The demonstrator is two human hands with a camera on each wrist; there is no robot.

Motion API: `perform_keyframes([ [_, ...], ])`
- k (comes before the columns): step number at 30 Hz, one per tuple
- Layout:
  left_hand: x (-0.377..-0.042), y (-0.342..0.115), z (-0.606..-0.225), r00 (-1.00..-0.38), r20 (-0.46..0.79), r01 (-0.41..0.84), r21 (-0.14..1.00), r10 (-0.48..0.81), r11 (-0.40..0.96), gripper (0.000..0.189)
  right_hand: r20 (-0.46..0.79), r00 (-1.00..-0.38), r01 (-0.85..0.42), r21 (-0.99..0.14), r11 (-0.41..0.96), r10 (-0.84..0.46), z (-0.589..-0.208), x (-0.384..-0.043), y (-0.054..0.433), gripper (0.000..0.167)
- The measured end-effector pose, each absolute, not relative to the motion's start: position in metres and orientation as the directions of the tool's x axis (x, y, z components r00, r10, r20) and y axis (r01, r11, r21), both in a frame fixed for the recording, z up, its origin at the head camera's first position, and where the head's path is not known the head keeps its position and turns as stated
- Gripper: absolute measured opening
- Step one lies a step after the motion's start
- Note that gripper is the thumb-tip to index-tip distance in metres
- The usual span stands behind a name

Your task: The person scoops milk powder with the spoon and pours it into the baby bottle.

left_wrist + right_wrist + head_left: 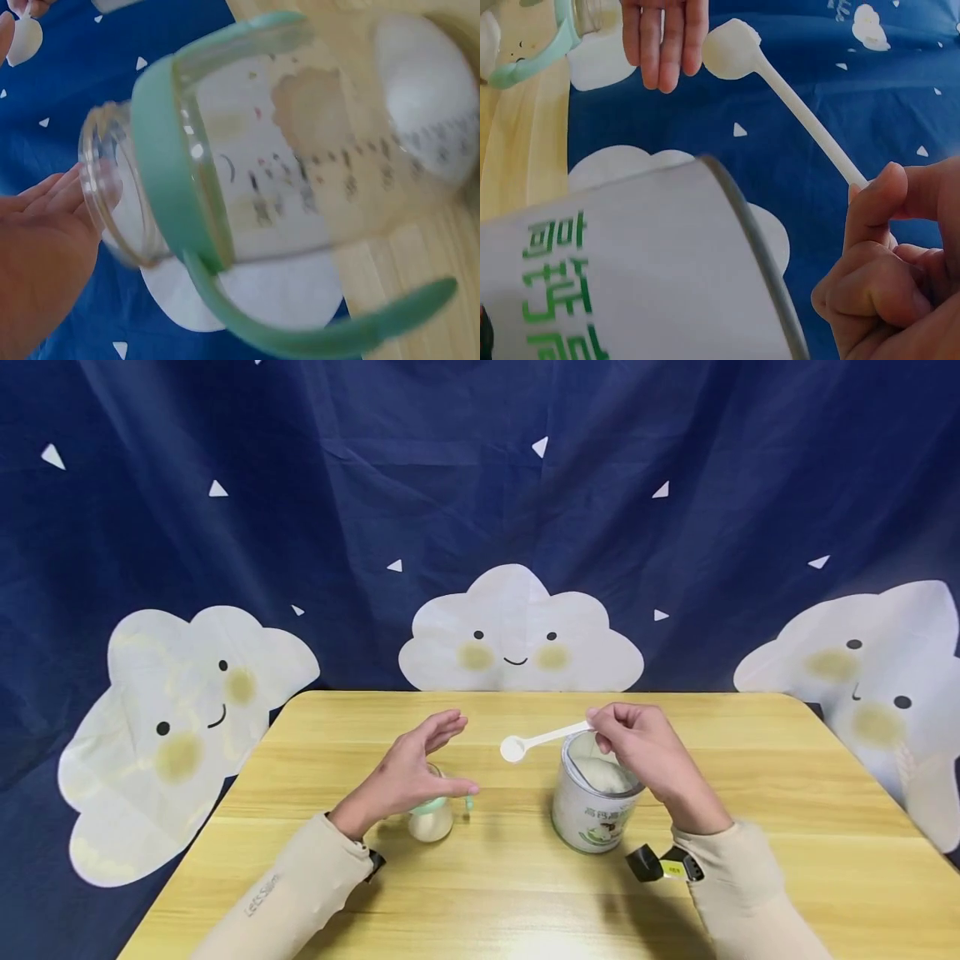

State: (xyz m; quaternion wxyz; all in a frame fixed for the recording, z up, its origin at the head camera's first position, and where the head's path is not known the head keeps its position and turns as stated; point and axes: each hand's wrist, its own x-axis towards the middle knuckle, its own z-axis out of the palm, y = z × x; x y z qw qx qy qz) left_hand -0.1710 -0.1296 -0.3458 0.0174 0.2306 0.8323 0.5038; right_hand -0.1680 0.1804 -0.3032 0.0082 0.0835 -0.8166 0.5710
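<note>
My right hand (641, 747) pinches the end of a long white measuring scoop (513, 749) above an open milk powder can (573, 806). In the right wrist view, the scoop's bowl (731, 49) looks full of pale powder, and it points toward my left hand. Fingers spread and thumb apart, my left hand (408, 772) hovers by a clear baby bottle (431, 827) and holds nothing. The bottle is uncapped, with a mint-green collar (169, 161) and handle (330, 337). White powder (427, 97) lies at its bottom. The left hand partly covers the bottle's top in the head view.
The wooden table (480, 893) carries the bottle on the left and the can on the right, with a gap between them. A dark blue curtain (450, 510) with white clouds hangs behind the far edge. A peeled foil flap (577, 747) stands at the can's mouth.
</note>
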Motion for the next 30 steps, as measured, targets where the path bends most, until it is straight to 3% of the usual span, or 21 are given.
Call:
perform_keyframes([
  [12,-0.17,-0.167,-0.362,-0.904,0.175,0.344,0.838,0.389,0.423,0.091,0.105,-0.983,-0.148,-0.94,0.308,-0.151,-0.304,-0.162,0.157,0.033],
  [22,-0.167,-0.18,-0.376,-0.898,0.163,0.351,0.825,0.409,0.442,0.092,0.158,-0.976,-0.204,-0.902,0.382,-0.148,-0.307,-0.16,0.136,0.034],
  [30,-0.165,-0.182,-0.383,-0.896,0.17,0.353,0.833,0.411,0.425,0.09,0.137,-0.979,-0.183,-0.916,0.358,-0.15,-0.309,-0.161,0.117,0.031],
])
